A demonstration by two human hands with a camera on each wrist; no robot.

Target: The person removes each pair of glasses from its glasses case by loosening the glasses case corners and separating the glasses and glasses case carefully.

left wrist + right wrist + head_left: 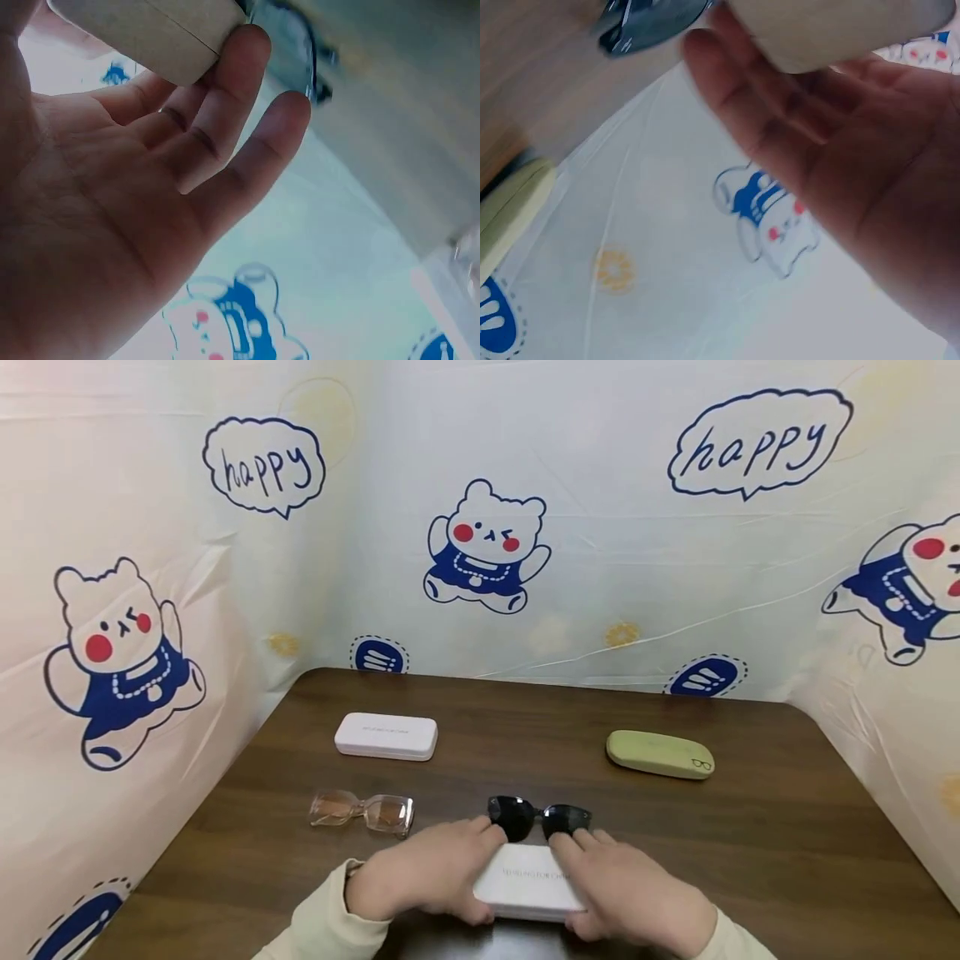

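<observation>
A white glasses case (525,883), lid closed, lies between my two hands at the front of the table. My left hand (427,870) grips its left end, thumb at the near edge and fingers at the far edge. On the opposite end, my right hand (628,890) holds it the same way. Both wrist views show the case's end wall (154,37) against the fingers. Just beyond the case sits a pair of black sunglasses (513,819) with dark lenses, close to the fingertips of both hands.
Clear-framed glasses (388,813) with brownish lenses lie to the left. Behind them is a second white glasses case (386,737). A green glasses case (658,755) lies at the back right of the brown table (517,718). Printed cloth (600,568) hangs around the back and sides.
</observation>
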